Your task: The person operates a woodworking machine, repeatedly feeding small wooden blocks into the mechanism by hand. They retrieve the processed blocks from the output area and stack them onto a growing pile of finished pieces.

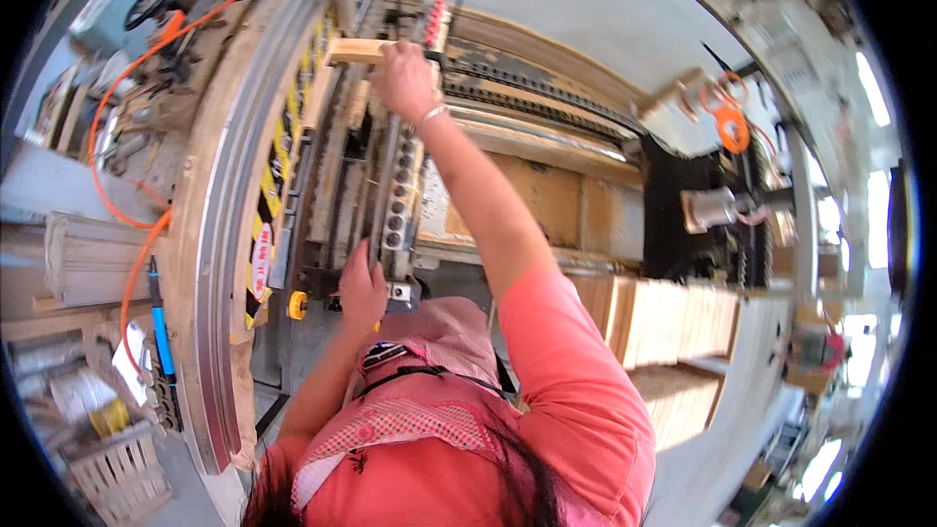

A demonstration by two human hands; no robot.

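My right hand (405, 83) reaches to the far part of a long machine. Its fingers are closed on the end of a pale, slightly curved wooden piece (356, 51). Just right of that hand is a row of red knobs (434, 21) on a metal bar. My left hand (363, 291) rests low at the near end of a metal rail with a row of round holes (395, 210). Its visible fingers are stretched toward the rail, and I see nothing held in them. Its palm side is hidden.
A wooden-edged metal beam (210, 234) with yellow-black warning tape runs along the left. An orange hose (95, 127) loops beside it. Dark chains (547, 88) cross the machine bed. Stacked wooden boards (673, 322) lie at the right; a yellow knob (298, 305) sits near my left hand.
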